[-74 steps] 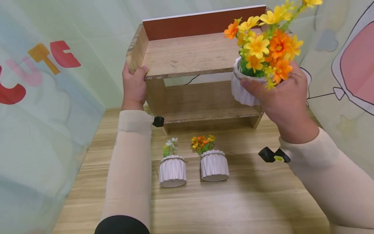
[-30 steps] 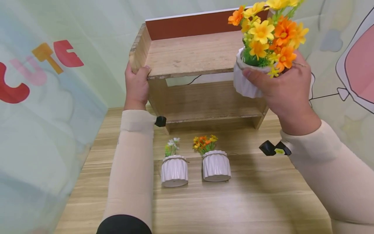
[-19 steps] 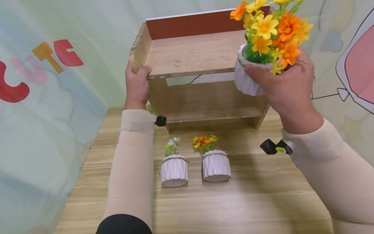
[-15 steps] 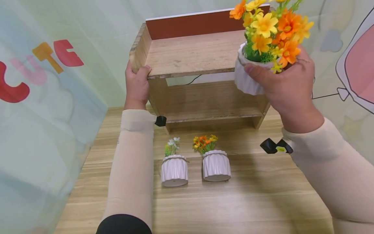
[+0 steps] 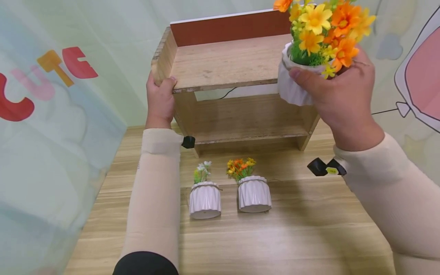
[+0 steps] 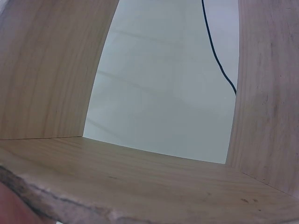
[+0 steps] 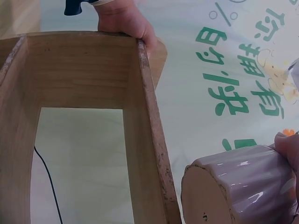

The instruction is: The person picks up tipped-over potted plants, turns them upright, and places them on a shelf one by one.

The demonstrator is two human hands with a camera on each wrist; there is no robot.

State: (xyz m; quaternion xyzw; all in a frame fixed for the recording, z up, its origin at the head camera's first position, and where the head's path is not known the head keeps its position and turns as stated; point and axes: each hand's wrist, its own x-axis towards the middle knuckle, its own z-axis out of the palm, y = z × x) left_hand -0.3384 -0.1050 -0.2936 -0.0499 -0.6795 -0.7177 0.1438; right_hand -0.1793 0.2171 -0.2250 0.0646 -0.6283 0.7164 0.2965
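My right hand [image 5: 347,95] grips a white ribbed flowerpot [image 5: 293,86] with yellow and orange artificial flowers [image 5: 316,19]. In the head view the pot overlaps the right end of the wooden shelf's top board [image 5: 227,63]. The right wrist view shows the pot's bare underside [image 7: 205,198] beside the board's edge. My left hand [image 5: 160,101] holds the shelf's upper left corner, thumb over the top board and fingers hidden behind the side panel [image 5: 164,55]. The left wrist view looks into the shelf's open compartment [image 6: 154,182].
Two more white pots lie on the wood-grain surface [image 5: 240,244] before the shelf: one with white flowers [image 5: 205,200], one with orange and yellow flowers [image 5: 254,193]. Printed curtains hang on both sides. A thin black cable [image 5: 227,93] runs behind the shelf.
My right hand has raised the flowerpot and brought it slightly right, its flowers now partly beyond the top of the head view. The left hand keeps its hold on the shelf.
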